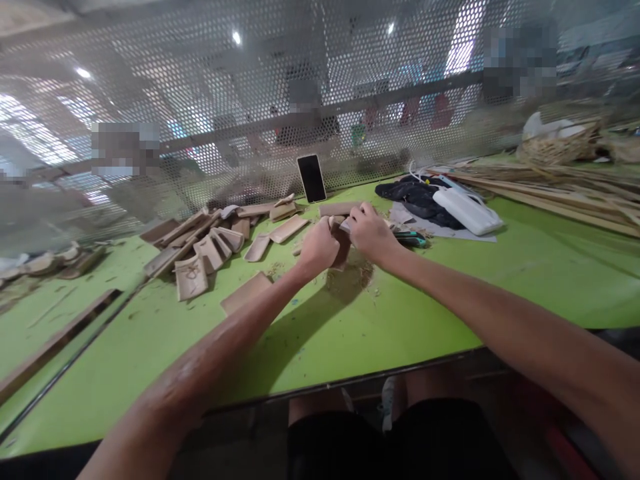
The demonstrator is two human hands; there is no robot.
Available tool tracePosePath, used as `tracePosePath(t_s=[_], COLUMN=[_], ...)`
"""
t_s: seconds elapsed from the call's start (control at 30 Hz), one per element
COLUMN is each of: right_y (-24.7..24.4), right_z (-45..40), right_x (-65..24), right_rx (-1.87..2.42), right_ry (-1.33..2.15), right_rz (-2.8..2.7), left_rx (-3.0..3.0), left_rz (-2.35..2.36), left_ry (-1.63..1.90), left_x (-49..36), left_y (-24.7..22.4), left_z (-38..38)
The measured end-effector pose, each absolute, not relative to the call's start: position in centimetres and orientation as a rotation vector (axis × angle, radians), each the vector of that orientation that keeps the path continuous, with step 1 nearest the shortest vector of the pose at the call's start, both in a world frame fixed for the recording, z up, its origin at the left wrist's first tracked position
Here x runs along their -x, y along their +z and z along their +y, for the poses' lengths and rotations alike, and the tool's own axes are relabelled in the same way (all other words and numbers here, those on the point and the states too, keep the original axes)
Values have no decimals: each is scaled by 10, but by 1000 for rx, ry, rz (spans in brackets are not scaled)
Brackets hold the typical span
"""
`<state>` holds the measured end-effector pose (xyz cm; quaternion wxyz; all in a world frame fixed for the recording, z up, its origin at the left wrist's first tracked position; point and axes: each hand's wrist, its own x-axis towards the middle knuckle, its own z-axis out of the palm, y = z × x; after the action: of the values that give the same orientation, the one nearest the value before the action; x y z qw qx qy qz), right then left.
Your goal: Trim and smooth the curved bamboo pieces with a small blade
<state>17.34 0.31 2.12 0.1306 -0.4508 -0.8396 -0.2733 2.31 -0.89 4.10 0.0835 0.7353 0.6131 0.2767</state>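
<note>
Fingers of my left hand are wrapped round a brown bamboo piece, which hangs tilted over the green table. My right hand is closed at the top of that piece, around a small pale tool, perhaps a blade, mostly hidden by the fingers. The two hands are close together. Shavings lie on the table below them. Behind the hands rests another bamboo piece, and a black and teal cutter lies just right of my right hand.
Bamboo pieces are heaped at the left. A phone leans against the perforated screen. A white power bank and black cloth lie right, before long strips. A wooden bar lies far left.
</note>
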Motion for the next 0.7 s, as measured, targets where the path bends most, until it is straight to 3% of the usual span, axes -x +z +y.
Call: tracePosePath(t_s=[0.7], right_y=[15], right_z=[7], right_x=[-176], right_rx=[1259], right_ry=[-766], right_rz=[-2392], left_rx=[-2207], left_rz=[1826], left_ry=[829], left_x=[-22], left_y=[39], left_z=[-7])
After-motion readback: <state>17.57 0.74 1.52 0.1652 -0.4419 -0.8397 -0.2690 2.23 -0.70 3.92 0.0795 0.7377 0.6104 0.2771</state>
